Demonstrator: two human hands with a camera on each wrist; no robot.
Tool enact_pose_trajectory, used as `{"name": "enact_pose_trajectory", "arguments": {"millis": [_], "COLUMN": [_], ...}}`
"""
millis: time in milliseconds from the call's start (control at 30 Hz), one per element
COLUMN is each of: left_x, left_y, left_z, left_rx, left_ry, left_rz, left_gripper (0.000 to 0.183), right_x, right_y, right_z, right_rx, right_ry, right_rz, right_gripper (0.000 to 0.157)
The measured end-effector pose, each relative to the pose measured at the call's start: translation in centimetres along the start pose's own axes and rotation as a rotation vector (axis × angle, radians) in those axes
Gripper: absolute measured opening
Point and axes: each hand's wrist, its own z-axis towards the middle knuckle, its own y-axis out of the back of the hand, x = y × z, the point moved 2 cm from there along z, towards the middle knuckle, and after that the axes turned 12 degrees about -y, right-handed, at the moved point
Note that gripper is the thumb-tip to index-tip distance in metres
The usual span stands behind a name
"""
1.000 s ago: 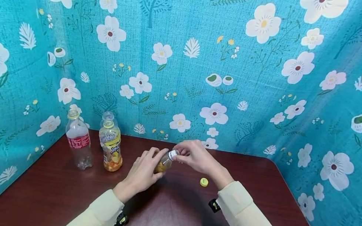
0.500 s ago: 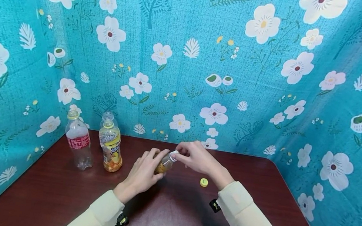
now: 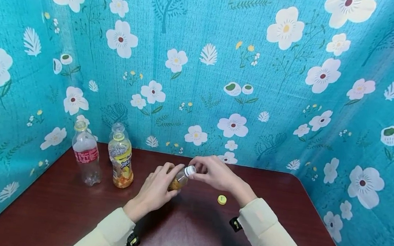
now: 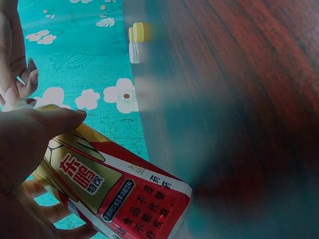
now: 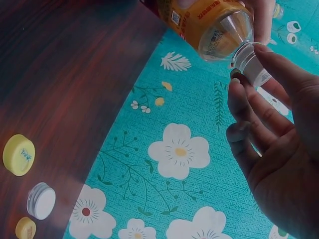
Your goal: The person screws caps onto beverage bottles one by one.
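My left hand point(image 3: 155, 185) grips a drink bottle point(image 4: 119, 184) with a gold and red label around its body. The bottle leans, its neck up toward the right. At its mouth sits a white bottle cap point(image 5: 258, 72), with the thumb and fingers of my right hand point(image 3: 213, 172) around it. In the right wrist view the thumb lies along one side of the cap and the forefinger's tip is at the other side, by the neck. My left palm hides part of the bottle in the head view.
On the left stand an uncapped red-label bottle point(image 3: 87, 155), a yellow-label bottle point(image 3: 122, 163) and a clear bottle point(image 3: 119, 128) behind it. A large yellow cap point(image 5: 19, 155), a loose white cap point(image 5: 42, 201) and a smaller yellow cap point(image 5: 26, 228) lie on the dark table point(image 3: 184, 235).
The right hand's fingers have shifted around the white cap, so more of its top shows now. The left hand and the bottle have barely moved. The head view has tipped slightly.
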Motion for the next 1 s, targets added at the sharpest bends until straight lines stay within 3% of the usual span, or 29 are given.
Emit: {"name": "enact_pose_trajectory", "arguments": {"millis": [300, 533, 600, 767, 900, 1000], "left_x": [0.0, -0.3, -0.3, -0.1, 0.0, 0.0], "left_y": [-0.1, 0.1, 0.1, 0.2, 0.1, 0.0], "left_z": [-0.2, 0.1, 0.1, 0.1, 0.0, 0.0], "left_rx": [-0.003, -0.013, -0.015, -0.02, -0.018, -0.015], "left_ry": [-0.016, -0.023, -0.018, -0.006, -0.004, -0.003], "left_rz": [0.034, 0.05, 0.051, 0.025, 0.019, 0.023], "left_gripper": [0.08, 0.081, 0.081, 0.082, 0.081, 0.08], "right_x": [0.3, 0.4, 0.3, 0.1, 0.3, 0.4], "right_y": [-0.2, 0.0, 0.0, 0.4, 0.7, 0.8], "right_z": [0.0, -0.1, -0.2, -0.3, -0.4, -0.4], "right_rx": [-0.02, -0.121, -0.125, -0.07, -0.014, 0.005], "right_ry": [-0.032, -0.095, -0.104, -0.072, -0.006, 0.029], "right_rz": [-0.043, -0.144, -0.139, -0.06, -0.015, -0.021], "right_gripper": [0.019, 0.048, 0.047, 0.033, 0.043, 0.042]}}
